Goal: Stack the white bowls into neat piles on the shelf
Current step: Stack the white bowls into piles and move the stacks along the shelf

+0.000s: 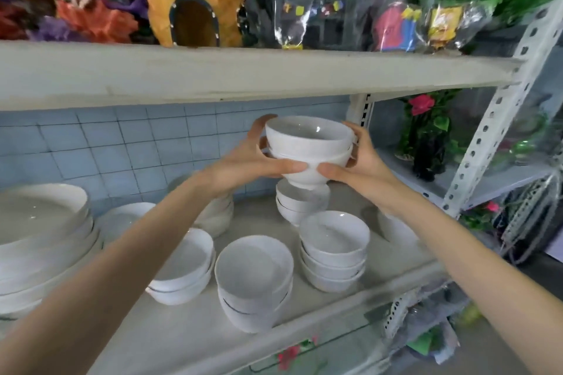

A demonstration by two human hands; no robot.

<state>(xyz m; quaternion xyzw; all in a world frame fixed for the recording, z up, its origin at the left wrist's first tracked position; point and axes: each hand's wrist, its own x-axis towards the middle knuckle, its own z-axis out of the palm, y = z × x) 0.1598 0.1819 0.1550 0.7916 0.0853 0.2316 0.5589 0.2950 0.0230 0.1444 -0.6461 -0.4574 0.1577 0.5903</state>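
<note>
Item: stack of white bowls [307,149], rims up, stack axis upright, held above the far pile [297,204]. Left-hand grip [253,161] and right-hand grip [362,161] clasped its sides, thumbs nearly meeting at the foot. Further piles stood nearer on the shelf [182,329]; plates [39,222] at left.

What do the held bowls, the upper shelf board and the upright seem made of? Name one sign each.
Held bowls: probably glazed ceramic; white, glossy highlights. Upper shelf board: possibly painted wood, matte, scuffed edge; unsure. Upright: painted metal, rows of punched holes.
</note>
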